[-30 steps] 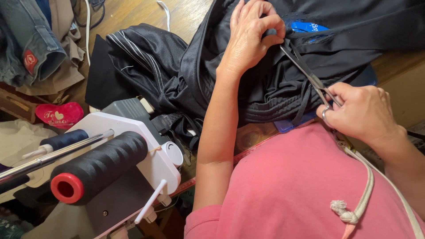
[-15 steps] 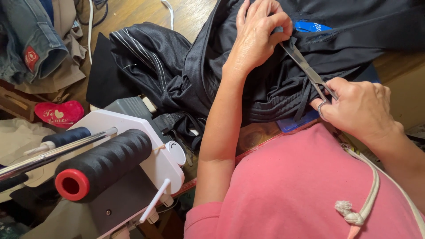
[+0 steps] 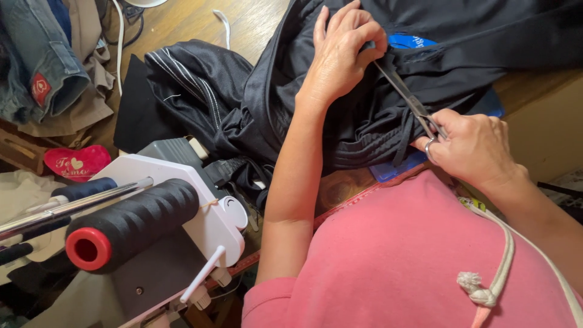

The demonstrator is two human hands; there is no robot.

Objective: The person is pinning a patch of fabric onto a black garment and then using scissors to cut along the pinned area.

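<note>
My left hand (image 3: 343, 51) pinches a fold of the black garment (image 3: 285, 103) that lies bunched on the wooden table. My right hand (image 3: 470, 146) grips the handles of metal scissors (image 3: 408, 97), whose blades point up and left to the pinched spot by my left fingertips. A blue plastic piece (image 3: 413, 41) shows under the cloth just beyond the blades. My pink shirt fills the lower right.
A white sewing machine top (image 3: 182, 182) with a big black thread spool on a red core (image 3: 130, 222) stands at lower left. Denim and beige clothes (image 3: 42, 67) pile at upper left, with a red heart-shaped pincushion (image 3: 76, 164) below them. A measuring tape runs along the table edge.
The view has shifted slightly. Both hands stay on the cloth and scissors, with the blades still at the pinched fold.
</note>
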